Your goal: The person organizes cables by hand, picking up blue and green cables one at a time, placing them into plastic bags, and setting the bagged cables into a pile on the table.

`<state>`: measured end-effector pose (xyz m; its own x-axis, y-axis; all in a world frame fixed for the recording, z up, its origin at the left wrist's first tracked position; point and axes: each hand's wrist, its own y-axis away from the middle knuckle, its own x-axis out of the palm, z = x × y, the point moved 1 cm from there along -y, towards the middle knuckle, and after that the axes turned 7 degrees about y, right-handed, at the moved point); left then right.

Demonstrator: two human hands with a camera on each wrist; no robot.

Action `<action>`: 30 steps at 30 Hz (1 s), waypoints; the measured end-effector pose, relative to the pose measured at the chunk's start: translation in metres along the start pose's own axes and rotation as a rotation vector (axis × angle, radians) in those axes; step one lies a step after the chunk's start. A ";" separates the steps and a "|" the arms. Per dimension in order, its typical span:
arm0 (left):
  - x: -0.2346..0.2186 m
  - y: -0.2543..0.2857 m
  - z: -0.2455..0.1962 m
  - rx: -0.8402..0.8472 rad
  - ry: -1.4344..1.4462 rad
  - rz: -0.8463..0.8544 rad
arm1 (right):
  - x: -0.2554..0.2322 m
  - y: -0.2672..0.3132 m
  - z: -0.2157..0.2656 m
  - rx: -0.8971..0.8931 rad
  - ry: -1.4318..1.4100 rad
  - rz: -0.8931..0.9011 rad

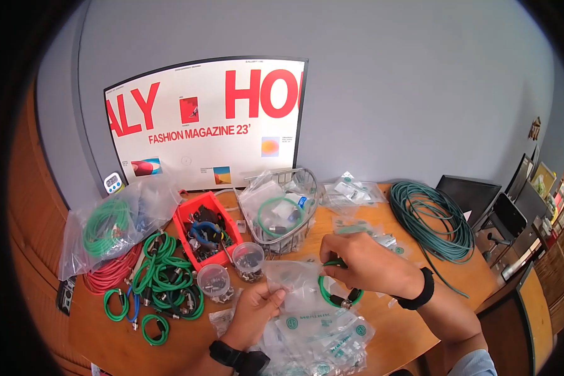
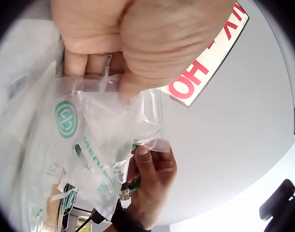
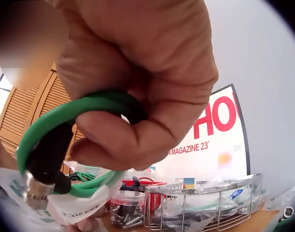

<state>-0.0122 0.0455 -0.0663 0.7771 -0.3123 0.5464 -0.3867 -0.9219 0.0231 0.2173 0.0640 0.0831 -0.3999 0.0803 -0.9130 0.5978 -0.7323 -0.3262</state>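
Note:
My left hand (image 1: 255, 310) pinches a clear plastic bag (image 1: 291, 279) between thumb and fingers, low over a heap of printed bags (image 1: 323, 348). To its right, my right hand (image 1: 373, 266) grips a small coil of green cable (image 3: 46, 123) with curled fingers. A black connector (image 3: 51, 150) with a metal end (image 3: 38, 191) hangs from the coil. In the right wrist view, the lower part of the coil overlaps a bag with a barcode. Seen from the left wrist, green-printed plastic hides part of the right hand and most of the cable.
A red bin (image 1: 185, 241) of dark parts, two clear cups (image 1: 214, 281) of metal pieces and a wire basket (image 1: 313, 222) stand behind the hands. Green cable coils (image 1: 163, 276) lie at left beside a large bag (image 1: 75, 244). A big dark-green coil (image 1: 429, 219) lies at right.

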 end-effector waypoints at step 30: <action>0.017 0.007 -0.024 -0.021 0.015 0.128 | 0.039 -0.001 -0.012 0.291 -0.707 0.035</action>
<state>-0.0139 0.0393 -0.0371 0.7134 -0.4232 0.5585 -0.4924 -0.8698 -0.0300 0.2096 0.0765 0.0452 -0.7922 -0.3260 -0.5159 0.4500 -0.8831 -0.1330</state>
